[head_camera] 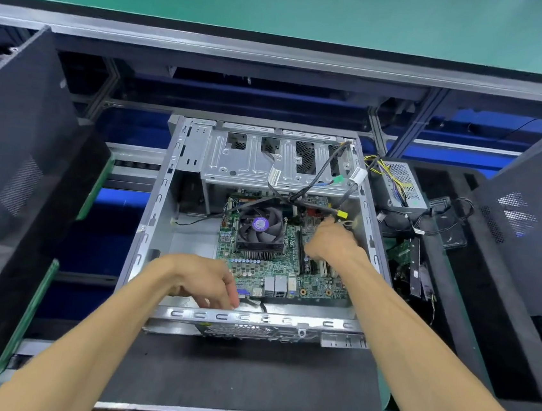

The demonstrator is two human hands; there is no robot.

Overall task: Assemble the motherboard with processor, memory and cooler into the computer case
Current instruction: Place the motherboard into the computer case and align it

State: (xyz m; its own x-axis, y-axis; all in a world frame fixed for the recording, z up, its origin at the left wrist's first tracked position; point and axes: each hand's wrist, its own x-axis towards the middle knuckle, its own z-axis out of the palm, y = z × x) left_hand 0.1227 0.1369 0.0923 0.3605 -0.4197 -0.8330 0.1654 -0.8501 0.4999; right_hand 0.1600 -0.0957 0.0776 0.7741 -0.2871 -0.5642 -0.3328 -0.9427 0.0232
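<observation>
Open sheet-metal case (161, 214) lies on a black foam pad (245, 370), perforated rim toward the near edge. Green motherboard (289, 274) sits flat inside, toward the case's right wall. Cooler (261, 229): black finned block, round fan, purple hub label. Left hand (203, 282), fingers curled, at the board's near-left corner by the rear ports; whether it grips the board cannot be told. Right hand (333, 240) pinches black cables (314, 190) with a yellow plug near the right wall. Boxy mesh-sided power supply (399, 185) rests beyond the case's far-right corner.
</observation>
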